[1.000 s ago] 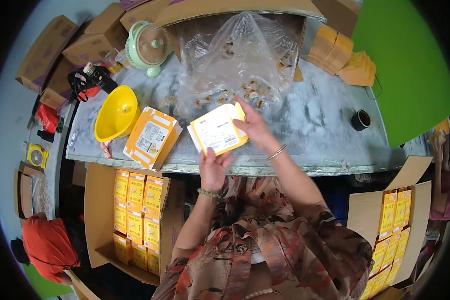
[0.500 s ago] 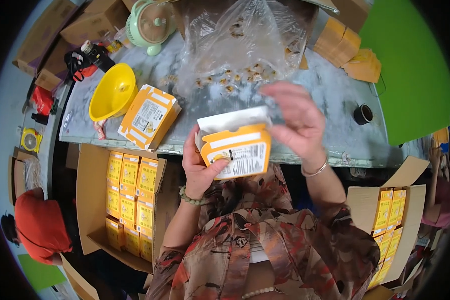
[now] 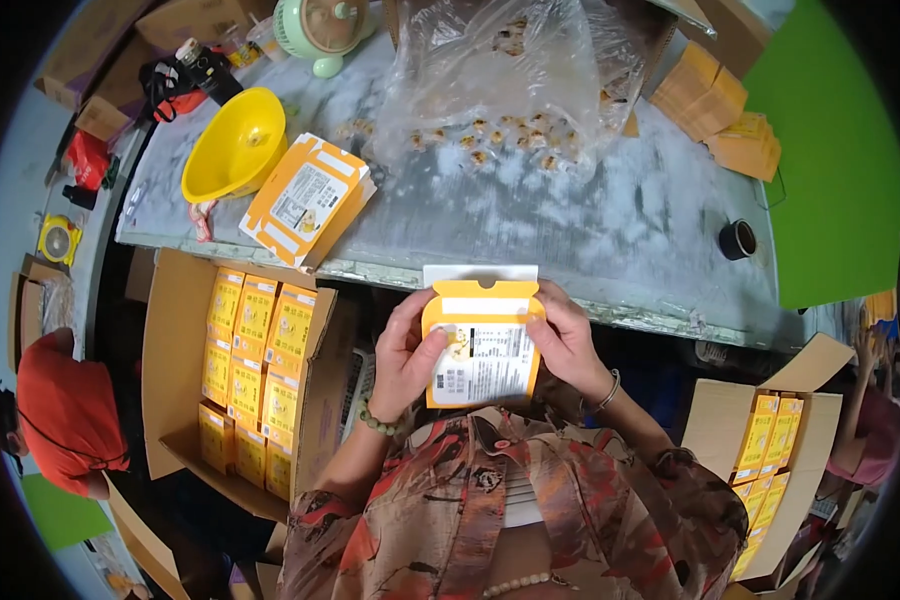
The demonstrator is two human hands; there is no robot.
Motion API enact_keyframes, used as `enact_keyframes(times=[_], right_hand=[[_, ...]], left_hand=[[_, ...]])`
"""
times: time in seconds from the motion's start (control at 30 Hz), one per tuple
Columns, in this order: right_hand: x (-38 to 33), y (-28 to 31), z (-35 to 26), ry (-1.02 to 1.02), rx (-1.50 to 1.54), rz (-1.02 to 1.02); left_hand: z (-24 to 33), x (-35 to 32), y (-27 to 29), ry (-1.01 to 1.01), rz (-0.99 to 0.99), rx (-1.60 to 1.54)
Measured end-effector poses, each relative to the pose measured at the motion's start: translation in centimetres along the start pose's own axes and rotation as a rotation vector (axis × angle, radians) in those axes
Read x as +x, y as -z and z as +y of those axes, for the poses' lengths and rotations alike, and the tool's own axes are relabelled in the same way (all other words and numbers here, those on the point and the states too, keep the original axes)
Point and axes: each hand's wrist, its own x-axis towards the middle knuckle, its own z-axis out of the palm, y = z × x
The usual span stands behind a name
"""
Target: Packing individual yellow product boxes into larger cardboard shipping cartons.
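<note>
A yellow-and-white folding carton [image 3: 485, 350] is held upright in front of my chest, its printed panel facing me and a white flap standing up at its top. My left hand [image 3: 407, 352] grips its left side, thumb on the front panel. On the opposite side my right hand [image 3: 570, 345] holds it the same way, thumb near the upper right corner. The fingers behind the carton are hidden. Past the table's front edge lies a stack of flat cartons of the same kind [image 3: 308, 200], beside a yellow plastic bowl [image 3: 233, 145].
Small wrapped pieces [image 3: 515, 138] spill from a clear plastic bag [image 3: 490, 75] at the back. Cardboard boxes of packed yellow cartons stand at left [image 3: 315, 400] and right [image 3: 810, 470]. A dark cup [image 3: 738, 240] stands at the table's right. A person in orange [image 3: 70, 410] is at far left.
My right hand has come down from above the table and taken hold of the carton's right side. The carton is lower, nearer my body, and more upright.
</note>
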Motion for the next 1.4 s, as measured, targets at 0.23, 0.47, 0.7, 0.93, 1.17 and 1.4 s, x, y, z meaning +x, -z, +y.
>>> enact_keyframes(times=[0.23, 0.47, 0.7, 0.93, 1.17, 1.4], right_hand=[[-0.7, -1.1, 0.1, -0.362, 0.093, -0.08], [0.3, 0.3, -1.7, 0.058, -0.032, -0.281], [-0.6, -0.8, -0.4, 0.09, 0.102, -0.279], [1.2, 0.3, -1.9, 0.213, 0.005, 0.011], [4.3, -0.7, -3.0, 0.487, -0.053, 0.011], [5.5, -2.2, -3.2, 0.438, -0.018, -0.135]], left_hand=[[0.3, -0.1, 0.8, 0.234, 0.002, 0.166], [2.9, 0.1, 1.2, -0.161, -0.267, 0.44], [2.7, -1.2, 1.8, 0.058, -0.248, 0.354], [2.4, -0.5, 2.2, 0.188, 0.289, -0.297], [1.0, -1.5, 2.3, 0.89, -0.034, -0.658], [-0.8, -2.7, 3.3, 0.851, 0.167, -0.876]])
